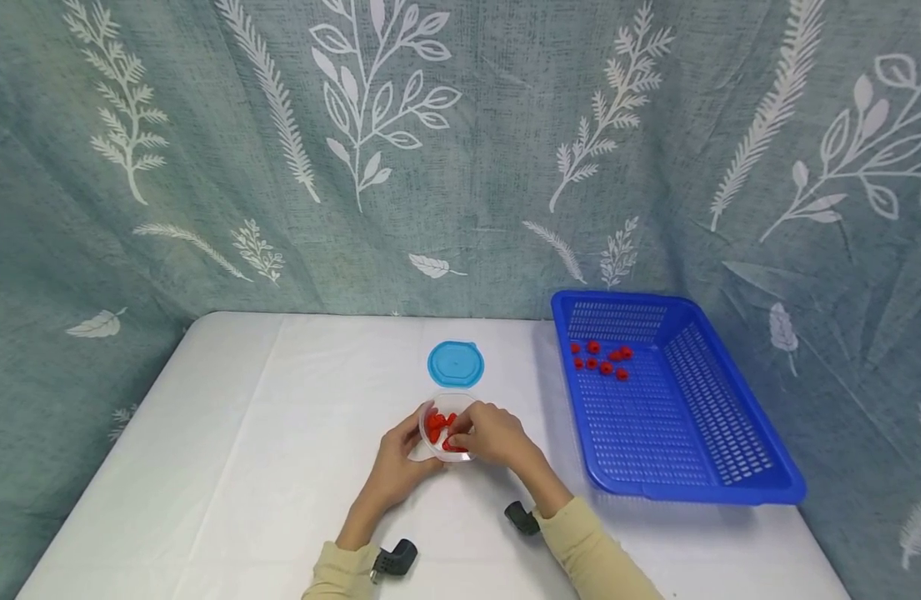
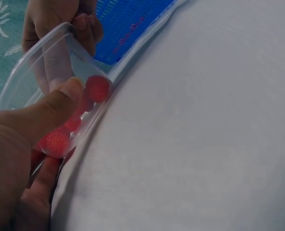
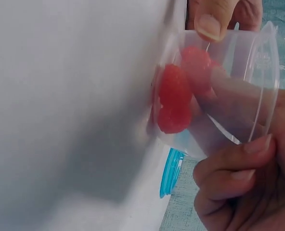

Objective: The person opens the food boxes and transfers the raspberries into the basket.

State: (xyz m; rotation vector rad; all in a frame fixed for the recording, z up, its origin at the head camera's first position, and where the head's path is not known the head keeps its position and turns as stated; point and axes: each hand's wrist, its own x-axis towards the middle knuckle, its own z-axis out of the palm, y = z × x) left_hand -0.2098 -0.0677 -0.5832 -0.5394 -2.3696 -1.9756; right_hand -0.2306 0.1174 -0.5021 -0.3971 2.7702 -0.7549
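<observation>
The left hand (image 1: 397,463) curls round a clear cup (image 1: 448,403) at lower centre; red raspberries (image 1: 434,425) lie inside; the right hand (image 1: 496,433) dips among them, pinching one or not, I cannot tell; a blue lid (image 1: 456,364) lies just above; a blue basket (image 1: 655,433) with more raspberries (image 1: 606,367) stands at right.

Both hands (image 2: 12,149) at clr cup (image 2: 80,62) w/ raspberries (image 2: 98,89).

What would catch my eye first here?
Probably the blue basket on the right of the table, with red raspberries toward its far left corner. Near the middle, the left hand holds a clear cup with more raspberries while the right hand reaches inside. Just beyond the cup lies a turquoise lid.
</observation>
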